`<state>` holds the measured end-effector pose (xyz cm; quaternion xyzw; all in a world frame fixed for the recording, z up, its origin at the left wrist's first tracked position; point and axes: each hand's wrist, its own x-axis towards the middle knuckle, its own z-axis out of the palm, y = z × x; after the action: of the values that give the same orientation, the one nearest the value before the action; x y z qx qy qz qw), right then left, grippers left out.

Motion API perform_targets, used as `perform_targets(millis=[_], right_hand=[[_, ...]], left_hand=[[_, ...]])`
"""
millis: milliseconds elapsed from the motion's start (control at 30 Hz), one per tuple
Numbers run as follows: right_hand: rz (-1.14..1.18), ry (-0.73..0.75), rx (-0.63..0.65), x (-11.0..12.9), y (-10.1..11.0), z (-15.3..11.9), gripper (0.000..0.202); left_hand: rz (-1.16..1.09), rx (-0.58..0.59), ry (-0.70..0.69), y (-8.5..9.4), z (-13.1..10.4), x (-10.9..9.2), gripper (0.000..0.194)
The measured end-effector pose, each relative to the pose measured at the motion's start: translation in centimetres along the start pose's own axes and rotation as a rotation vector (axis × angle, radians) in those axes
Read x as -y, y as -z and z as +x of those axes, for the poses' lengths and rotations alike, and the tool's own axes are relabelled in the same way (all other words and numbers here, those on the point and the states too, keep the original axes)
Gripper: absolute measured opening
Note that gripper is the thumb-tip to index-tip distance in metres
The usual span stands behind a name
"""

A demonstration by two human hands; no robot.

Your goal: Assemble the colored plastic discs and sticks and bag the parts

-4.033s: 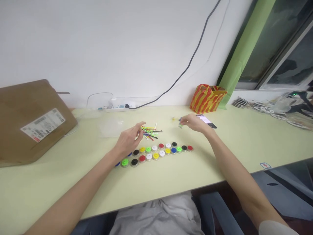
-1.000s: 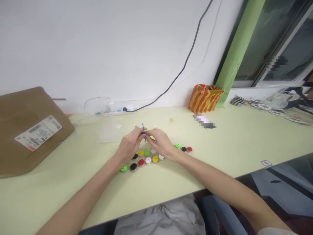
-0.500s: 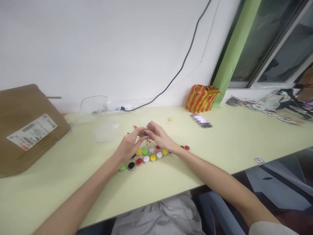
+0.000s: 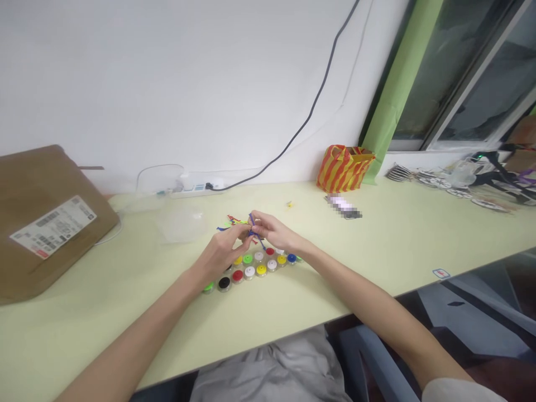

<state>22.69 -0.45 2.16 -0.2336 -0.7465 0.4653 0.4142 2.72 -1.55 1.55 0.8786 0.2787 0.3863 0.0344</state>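
Note:
My left hand (image 4: 226, 245) and my right hand (image 4: 277, 231) meet above the table, fingertips pinched together. Between them is a thin blue strip (image 4: 260, 242), slanting down to the right, with one end sticking up over the fingers. Fingers cover its middle, so its exact kind cannot be made out. Just behind the left fingers lies a loose bunch of thin coloured strips (image 4: 233, 219), red, yellow and blue. Below the hands stand rows of small clear pots with coloured lids, among them a black-lidded pot (image 4: 224, 283) and a yellow-lidded pot (image 4: 262, 270).
A large brown paper package (image 4: 50, 223) is at the left. A clear plastic container (image 4: 180, 224) and a white power strip (image 4: 195, 187) lie toward the wall. Back right are a striped bag (image 4: 343, 170) and a phone (image 4: 343, 206); a small yellow piece (image 4: 290, 205) lies nearer.
The blue strip has turned from nearly upright to a slant, its lower end swinging right. My right hand has shifted slightly right and down, and the blue-lidded pot shows more fully.

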Motion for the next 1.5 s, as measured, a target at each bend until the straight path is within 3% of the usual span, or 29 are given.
perform_targets(millis=[167,333,400,567,667,967,1200,1333,1433,1500], right_hand=[[-0.120,0.037,-0.082,-1.0,2.5,0.2,0.028],[-0.309,-0.127,-0.471,-3.1,6.2,0.4,0.029],[-0.396,-0.198,-0.539,-4.1,7.1,0.4,0.029],[-0.560,-0.285,-0.447,-5.9,7.1,0.8,0.016],[-0.539,-0.271,-0.371,-6.0,6.2,1.4,0.016],[-0.346,0.007,-0.191,-0.9,1.2,0.5,0.019],[-0.177,0.016,-0.201,0.4,-1.2,-0.1,0.018],[-0.311,0.058,-0.228,1.3,-0.1,0.0,0.017],[-0.624,-0.004,-0.317,2.2,3.4,-0.3,0.014],[-0.881,-0.162,-0.328,2.8,6.6,-1.0,0.012]], left_hand=[[0.082,-0.133,0.044,1.4,-0.3,1.8,0.014],[0.126,-0.137,0.096,2.2,-0.5,3.2,0.023],[0.129,-0.089,0.074,2.0,-0.5,3.2,0.024],[0.154,-0.048,0.012,1.5,-0.1,2.6,0.020],[0.180,-0.046,0.004,1.4,-0.1,2.5,0.019],[0.089,-0.022,0.077,0.4,-0.4,2.4,0.028],[0.005,-0.092,0.052,0.0,-0.5,1.1,0.025],[0.007,-0.089,0.078,0.1,-0.4,0.6,0.035],[0.047,-0.055,0.132,0.3,-0.3,0.7,0.042],[0.081,-0.034,0.151,0.3,-0.3,1.1,0.041]])
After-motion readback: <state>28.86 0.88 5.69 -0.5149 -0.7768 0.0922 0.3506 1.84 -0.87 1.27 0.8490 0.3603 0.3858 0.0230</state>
